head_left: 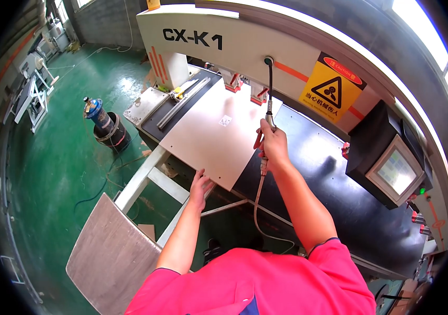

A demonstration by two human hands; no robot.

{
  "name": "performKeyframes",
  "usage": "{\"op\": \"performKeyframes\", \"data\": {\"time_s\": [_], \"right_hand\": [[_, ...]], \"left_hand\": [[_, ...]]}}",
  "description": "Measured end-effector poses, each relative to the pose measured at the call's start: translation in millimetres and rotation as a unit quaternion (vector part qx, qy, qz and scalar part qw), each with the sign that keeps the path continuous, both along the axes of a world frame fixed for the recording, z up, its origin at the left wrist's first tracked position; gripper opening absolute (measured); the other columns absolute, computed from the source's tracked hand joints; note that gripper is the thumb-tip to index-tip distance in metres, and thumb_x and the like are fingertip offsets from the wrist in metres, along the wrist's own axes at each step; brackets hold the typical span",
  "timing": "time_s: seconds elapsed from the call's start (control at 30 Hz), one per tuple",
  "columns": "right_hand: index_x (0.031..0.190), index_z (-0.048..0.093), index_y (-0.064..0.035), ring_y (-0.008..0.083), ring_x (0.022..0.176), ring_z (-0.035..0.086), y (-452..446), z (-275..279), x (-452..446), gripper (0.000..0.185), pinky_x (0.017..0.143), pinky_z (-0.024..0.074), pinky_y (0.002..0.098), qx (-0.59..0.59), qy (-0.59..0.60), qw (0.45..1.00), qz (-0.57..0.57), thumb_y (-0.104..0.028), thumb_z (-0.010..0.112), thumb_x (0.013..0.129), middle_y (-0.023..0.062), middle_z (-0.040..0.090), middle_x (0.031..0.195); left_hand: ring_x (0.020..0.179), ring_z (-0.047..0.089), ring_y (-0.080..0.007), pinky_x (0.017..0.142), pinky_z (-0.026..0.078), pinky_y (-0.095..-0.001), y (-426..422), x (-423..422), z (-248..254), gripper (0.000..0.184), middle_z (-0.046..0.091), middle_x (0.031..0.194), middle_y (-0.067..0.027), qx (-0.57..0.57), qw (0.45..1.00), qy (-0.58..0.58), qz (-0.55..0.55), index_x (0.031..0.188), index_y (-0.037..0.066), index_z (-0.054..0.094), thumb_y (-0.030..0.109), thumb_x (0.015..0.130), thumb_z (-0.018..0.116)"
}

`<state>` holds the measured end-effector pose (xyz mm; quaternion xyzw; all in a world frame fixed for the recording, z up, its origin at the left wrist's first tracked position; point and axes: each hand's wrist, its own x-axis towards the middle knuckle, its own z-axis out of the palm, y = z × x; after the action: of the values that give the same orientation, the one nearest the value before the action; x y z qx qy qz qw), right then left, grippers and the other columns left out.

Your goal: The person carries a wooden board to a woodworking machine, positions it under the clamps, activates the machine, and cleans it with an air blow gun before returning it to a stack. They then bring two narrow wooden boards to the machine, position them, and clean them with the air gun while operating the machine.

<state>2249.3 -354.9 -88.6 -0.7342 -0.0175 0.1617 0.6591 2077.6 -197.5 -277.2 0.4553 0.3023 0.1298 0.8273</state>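
My right hand (pixel 275 143) is closed around an air blow gun (pixel 263 164) with a red trigger. A pale hose (pixel 257 202) hangs from its lower end. At its upper end a thin dark tube (pixel 270 81) lines up with a round hole in the machine's beam; whether they connect I cannot tell. The gun is above the right edge of a white panel (pixel 208 139), which lies flat on the black machine table. My left hand (pixel 200 190) is at the panel's near edge, fingers stretched and apart, fingertips touching it. A small printed label (pixel 225 121) is on the panel.
The machine beam (pixel 245 39) marked CX-K1 arches overhead, with red-tipped clamps (pixel 258 94) beneath. A control screen (pixel 395 170) juts out at right. Metal bars (pixel 183 102) lie left of the panel. A wooden board (pixel 114 257) is at lower left; a black bucket (pixel 113 137) stands on the green floor.
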Motion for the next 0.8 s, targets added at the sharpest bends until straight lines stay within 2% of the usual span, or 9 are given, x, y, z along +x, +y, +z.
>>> {"op": "performKeyframes", "data": {"time_s": [0.1,0.2,0.3,0.43,0.57,0.67,0.7,0.8], "right_hand": [[0.087,0.062,-0.0038,0.0117,0.045,0.048,-2,-3,2,0.043,0.042,0.0382,0.0276,0.004,-0.01,1.0,0.002,-0.046,0.057,0.096,0.0048,0.054,0.056],[0.088,0.062,-0.0026,0.0123,0.047,0.05,-7,-1,0,0.044,0.041,0.0379,0.0274,0.0,-0.01,1.0,0.018,-0.045,0.057,0.097,0.0043,0.053,0.056],[0.09,0.062,-0.0018,0.013,0.049,0.052,-23,1,-10,0.045,0.042,0.0388,0.0277,0.001,-0.002,0.999,0.052,-0.046,0.057,0.096,0.0049,0.055,0.06],[0.091,0.063,-0.0025,0.0147,0.053,0.056,-54,-16,-29,0.049,0.044,0.0417,0.0293,-0.025,0.022,0.994,0.107,-0.051,0.057,0.095,0.0061,0.058,0.065],[0.093,0.063,-0.0028,0.0165,0.057,0.059,-80,-43,-58,0.054,0.045,0.043,0.0307,-0.059,0.077,0.988,0.118,-0.056,0.054,0.094,0.0058,0.059,0.067],[0.092,0.061,-0.0037,0.0169,0.057,0.059,-97,-73,-70,0.05,0.051,0.0457,0.0322,-0.052,0.157,0.98,0.115,-0.053,0.055,0.095,0.0063,0.06,0.067],[0.091,0.059,-0.0058,0.0175,0.059,0.062,-101,-80,-73,0.05,0.053,0.0459,0.0316,-0.068,0.175,0.976,0.113,-0.055,0.054,0.095,0.0075,0.064,0.071],[0.087,0.058,-0.0082,0.0179,0.062,0.065,-110,-94,-83,0.048,0.052,0.0446,0.0304,-0.001,0.25,0.964,0.093,-0.055,0.053,0.096,0.0082,0.067,0.075]], "left_hand": [[0.141,0.034,-0.0242,0.108,0.039,-0.0427,0,0,-5,0.062,0.033,0.154,-0.0107,0.001,1.0,-0.008,0.007,0.147,0.002,0.036,0.02,0.091,0.054],[0.14,0.034,-0.024,0.108,0.039,-0.043,1,0,-1,0.062,0.033,0.154,-0.0105,-0.002,1.0,-0.004,0.001,0.147,0.003,0.036,0.021,0.091,0.054],[0.132,0.044,-0.0237,0.105,0.041,-0.04,0,1,-3,0.065,0.036,0.151,-0.0106,0.01,1.0,-0.001,0.006,0.147,0.002,0.036,0.024,0.09,0.057],[0.139,0.035,-0.0236,0.108,0.04,-0.0439,0,-1,1,0.062,0.034,0.152,-0.0115,0.006,1.0,0.004,-0.003,0.147,0.003,0.037,0.021,0.09,0.054],[0.139,0.034,-0.0235,0.107,0.041,-0.0436,1,1,-2,0.061,0.036,0.149,-0.0133,0.008,1.0,0.004,-0.004,0.146,0.003,0.038,0.02,0.09,0.054],[0.139,0.033,-0.0234,0.106,0.042,-0.0435,1,1,-2,0.06,0.037,0.148,-0.0132,0.006,1.0,0.007,-0.002,0.146,0.004,0.038,0.02,0.09,0.054],[0.139,0.033,-0.0233,0.106,0.042,-0.0436,1,1,-1,0.06,0.037,0.148,-0.0129,0.005,1.0,0.008,-0.001,0.146,0.004,0.039,0.02,0.09,0.054],[0.138,0.034,-0.0233,0.105,0.043,-0.0443,1,2,-3,0.059,0.037,0.148,-0.0112,0.016,1.0,0.014,0.0,0.145,0.004,0.039,0.02,0.09,0.054]]}}
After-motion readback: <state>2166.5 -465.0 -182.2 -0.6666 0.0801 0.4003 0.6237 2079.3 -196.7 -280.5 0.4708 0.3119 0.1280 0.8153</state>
